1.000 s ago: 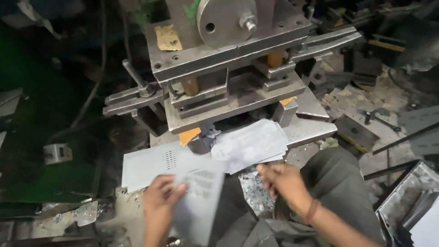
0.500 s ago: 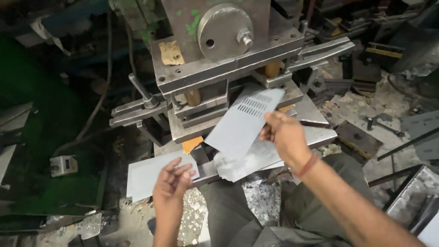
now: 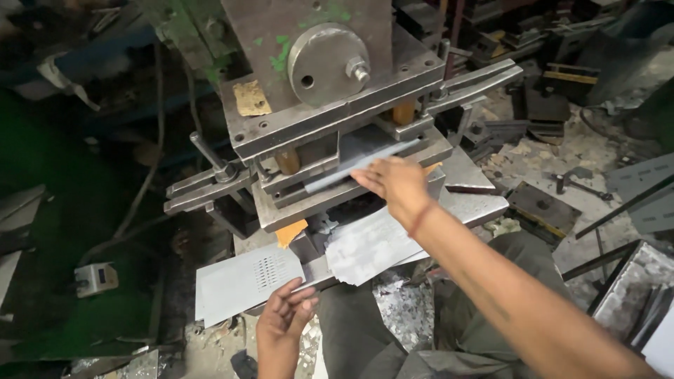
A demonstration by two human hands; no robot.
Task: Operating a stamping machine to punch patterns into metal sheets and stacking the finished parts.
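So since half a second ago the right hand (image 3: pixel 397 184) has swung the flat grey sheet-metal blank (image 3: pixel 358 165) up and forward. It was held out in the open over the lap then; now it's edge-on and partly inside the slot of the heavy steel press die (image 3: pixel 330 126). The left hand (image 3: pixel 281 319) has dropped a bit lower too.

The bit that matters: the blank runs out to the left of the right grip and slightly downward in view, long axis along the front of the die opening, lying nearly flat so you mostly see its thin edge. The grip sits on the blank's right end, just outside the die, fingers stretched forward and pinching that end, thumb side hidden, so I can't tell how much of the sheet it has. The right arm is stretched nearly straight, reaching up and away from the body, wrist flat.

The left grip is nowhere near the blank. It's below and well back toward the body, fingers loosely spread, fingertips touching the near edge of a grey punched metal sheet with a block of small slots (image 3: pixel 242 281), which lies on the table (image 3: pixel 484 203) of the press. Right of that grip there's a pile of pale metal sheets (image 3: pixel 372 245), just under the right forearm.
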